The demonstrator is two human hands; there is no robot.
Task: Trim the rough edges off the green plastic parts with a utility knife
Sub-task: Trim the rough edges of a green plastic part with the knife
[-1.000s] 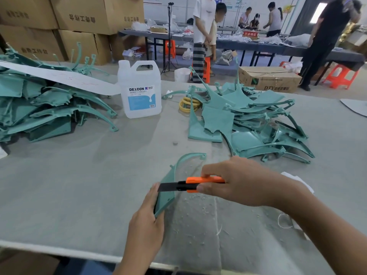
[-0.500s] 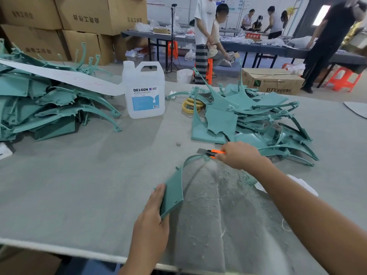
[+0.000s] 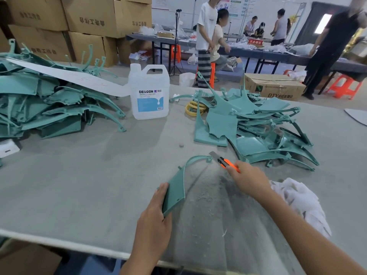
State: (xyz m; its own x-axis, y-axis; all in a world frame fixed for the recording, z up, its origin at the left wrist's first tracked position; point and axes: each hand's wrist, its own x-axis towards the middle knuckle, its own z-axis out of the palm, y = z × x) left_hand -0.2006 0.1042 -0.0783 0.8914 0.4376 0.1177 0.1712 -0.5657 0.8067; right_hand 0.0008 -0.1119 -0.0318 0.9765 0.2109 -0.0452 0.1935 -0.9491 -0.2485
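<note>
A green plastic part (image 3: 174,190) stands on edge on the grey table (image 3: 83,175), its thin curved arm arching away to a small end tab. My left hand (image 3: 156,217) grips its wide near end. My right hand (image 3: 248,179) holds an orange utility knife (image 3: 225,161), whose extended blade sits right beside the arm's far tip. A pile of green parts (image 3: 252,128) lies beyond the knife on the right. Another pile of green parts (image 3: 45,104) fills the far left.
A white DEXCON jug (image 3: 149,94) stands mid-table with yellow rings (image 3: 193,109) beside it. White crumpled cloth (image 3: 299,201) lies right of my forearm. Plastic shavings litter the table below the part. Cardboard boxes and several people stand behind.
My right hand has carried the knife from the part's near end, beside my left hand, out to the arm's far tip. My left hand has kept its grip.
</note>
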